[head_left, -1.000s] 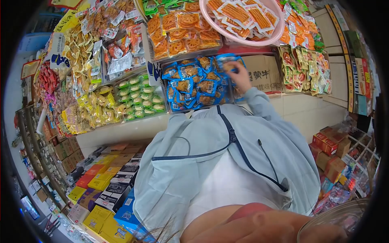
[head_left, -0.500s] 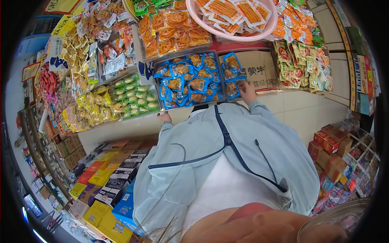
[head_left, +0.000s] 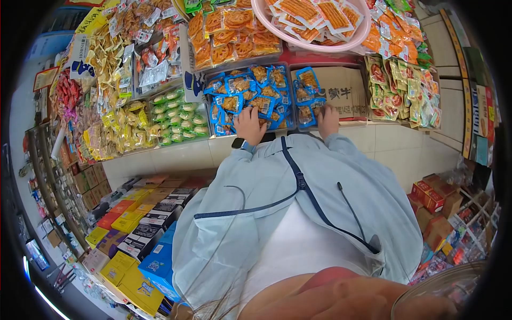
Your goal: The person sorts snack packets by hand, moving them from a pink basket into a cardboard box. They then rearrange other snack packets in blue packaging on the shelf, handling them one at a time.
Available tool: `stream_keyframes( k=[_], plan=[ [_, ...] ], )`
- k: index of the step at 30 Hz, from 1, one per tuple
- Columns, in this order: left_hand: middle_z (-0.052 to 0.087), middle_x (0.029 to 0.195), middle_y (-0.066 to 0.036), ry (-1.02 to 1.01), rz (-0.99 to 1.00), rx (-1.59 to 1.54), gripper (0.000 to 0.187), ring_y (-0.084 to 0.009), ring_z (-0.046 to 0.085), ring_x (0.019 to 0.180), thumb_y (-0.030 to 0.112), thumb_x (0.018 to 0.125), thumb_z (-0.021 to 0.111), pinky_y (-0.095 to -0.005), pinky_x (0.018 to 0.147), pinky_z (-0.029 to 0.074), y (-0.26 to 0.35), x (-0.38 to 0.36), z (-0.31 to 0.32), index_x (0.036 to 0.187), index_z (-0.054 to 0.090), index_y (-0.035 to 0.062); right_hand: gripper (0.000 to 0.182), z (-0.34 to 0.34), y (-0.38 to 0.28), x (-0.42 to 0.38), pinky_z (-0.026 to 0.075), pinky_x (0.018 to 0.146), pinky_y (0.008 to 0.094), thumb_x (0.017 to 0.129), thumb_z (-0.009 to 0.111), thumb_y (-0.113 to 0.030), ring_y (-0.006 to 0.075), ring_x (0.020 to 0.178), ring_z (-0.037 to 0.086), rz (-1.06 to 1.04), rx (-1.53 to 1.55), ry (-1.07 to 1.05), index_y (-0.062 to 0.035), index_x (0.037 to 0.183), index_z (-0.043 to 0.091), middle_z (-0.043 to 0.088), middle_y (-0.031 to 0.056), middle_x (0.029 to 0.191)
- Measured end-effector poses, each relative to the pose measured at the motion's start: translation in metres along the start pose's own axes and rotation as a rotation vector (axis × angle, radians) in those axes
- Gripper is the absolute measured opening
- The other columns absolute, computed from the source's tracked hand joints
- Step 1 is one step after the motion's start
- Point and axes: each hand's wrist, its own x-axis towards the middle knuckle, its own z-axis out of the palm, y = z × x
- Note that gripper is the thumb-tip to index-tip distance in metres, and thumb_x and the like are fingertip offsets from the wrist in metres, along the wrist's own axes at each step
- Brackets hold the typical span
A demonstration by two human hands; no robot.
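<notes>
Blue-edged snack packets point(head_left: 260, 104) fill a clear bin at the middle of the display. My left hand point(head_left: 249, 126), with a watch on its wrist, rests on the front packets there, fingers spread. In the bin to the right, a short column of similar blue packets point(head_left: 308, 80) lies beside a brown cardboard piece point(head_left: 341, 90) with printed characters. My right hand point(head_left: 328, 121) is at the front of that column, over the lowest packet; its fingertips are partly hidden, and whether they grip the packet is unclear.
A pink basket point(head_left: 368, 26) of snack packs sits behind the bins. Green-and-white packets point(head_left: 181, 120) lie to the left, beige packets point(head_left: 392, 96) to the right. Stacked coloured boxes point(head_left: 128, 218) stand behind at lower left, and red cartons point(head_left: 428, 194) at lower right.
My left hand has moved up and right from the bin's front edge onto the blue packets. My right hand has shifted slightly, staying by the blue column. The view has shifted a little.
</notes>
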Motion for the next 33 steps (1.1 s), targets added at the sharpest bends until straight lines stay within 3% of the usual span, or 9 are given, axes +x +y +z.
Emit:
stream_keyframes(
  k=[7,13,16,18,19,22,25,29,33],
  plan=[
    [0.057,0.105,-0.005,-0.116,0.113,0.091,0.056,-0.0277,0.05,0.109,0.025,0.064,0.078,-0.0442,0.087,0.036,-0.005,-0.004,0.0,0.113,0.055,0.0122,0.04,-0.008,-0.004,-0.004,0.037,0.098,0.043,0.085,0.058,-0.009,0.0389,0.115,0.046,0.021,0.082,0.011,0.001,0.122,0.048,0.048,0.022,0.124],
    [0.059,0.091,-0.006,-0.34,0.085,-0.035,0.025,-0.0284,0.059,0.084,0.021,0.073,0.073,-0.0426,0.071,0.045,-0.01,-0.011,-0.024,0.091,0.062,0.0091,0.043,-0.042,-0.029,0.005,0.041,0.094,0.0398,0.083,0.059,-0.005,0.0336,0.112,0.049,-0.065,0.042,0.292,-0.0017,0.125,0.047,0.048,0.0193,0.124],
    [0.062,0.084,-0.007,-0.043,0.028,-0.31,0.02,-0.0239,0.061,0.071,0.019,0.078,0.072,-0.0371,0.062,0.049,0.005,-0.011,-0.027,0.091,0.064,0.0058,0.045,-0.048,-0.047,0.011,0.041,0.094,0.0369,0.082,0.062,-0.005,0.0305,0.111,0.052,-0.048,0.485,-0.079,-0.0025,0.125,0.048,0.054,0.0183,0.117],
    [0.063,0.086,-0.006,-0.199,-0.279,-0.719,0.019,-0.0165,0.06,0.073,0.017,0.082,0.07,-0.0325,0.064,0.049,0.019,0.002,-0.024,0.094,0.064,0.0049,0.046,-0.043,-0.075,0.019,0.043,0.092,0.0332,0.085,0.064,-0.007,0.0218,0.107,0.056,0.138,0.896,-0.575,-0.0026,0.128,0.046,0.056,0.0152,0.116],
    [0.064,0.087,-0.005,-0.275,-0.438,-0.921,0.018,-0.0128,0.06,0.074,0.016,0.084,0.07,-0.0302,0.066,0.05,0.026,0.01,-0.021,0.096,0.064,0.0045,0.047,-0.046,-0.096,0.019,0.045,0.09,0.0314,0.086,0.064,-0.009,0.0191,0.105,0.057,0.139,0.94,-0.663,-0.0031,0.129,0.045,0.057,0.0121,0.115],
    [0.064,0.087,-0.003,-0.244,-0.382,-1.219,0.017,-0.0072,0.057,0.079,0.014,0.088,0.066,-0.0247,0.067,0.049,0.048,0.033,-0.006,0.101,0.063,0.0038,0.048,-0.042,-0.127,0.015,0.05,0.077,0.0285,0.088,0.065,-0.012,0.0149,0.095,0.059,0.145,1.194,-0.716,-0.0067,0.131,0.044,0.06,0.0038,0.109],
    [0.063,0.098,-0.006,-0.234,-0.271,-1.09,0.025,-0.0114,0.059,0.085,0.013,0.088,0.064,-0.0278,0.071,0.049,0.046,0.036,0.003,0.11,0.06,0.0026,0.037,-0.048,-0.108,0.026,0.049,0.066,0.0255,0.088,0.064,-0.015,0.0105,0.088,0.058,0.281,1.215,-0.746,-0.0111,0.123,0.051,0.061,0.0021,0.104],
    [0.061,0.11,-0.015,-0.049,-0.112,-0.645,0.039,-0.0309,0.057,0.102,0.016,0.082,0.066,-0.0414,0.088,0.044,0.02,0.025,-0.004,0.118,0.058,0.0034,0.031,-0.04,-0.026,0.04,0.05,0.066,0.0261,0.089,0.063,-0.02,0.012,0.086,0.058,0.5,1.114,-0.409,-0.011,0.117,0.054,0.06,0.0019,0.102],
    [0.057,0.115,-0.012,0.085,-0.148,-0.25,0.045,-0.0332,0.05,0.108,0.016,0.077,0.068,-0.043,0.092,0.039,-0.006,0.009,-0.013,0.12,0.058,0.0081,0.034,-0.026,0.055,0.05,0.05,0.062,0.0276,0.088,0.064,-0.024,0.0139,0.076,0.06,0.723,0.808,-0.082,-0.0071,0.116,0.056,0.061,0.0046,0.1]
  ],
)
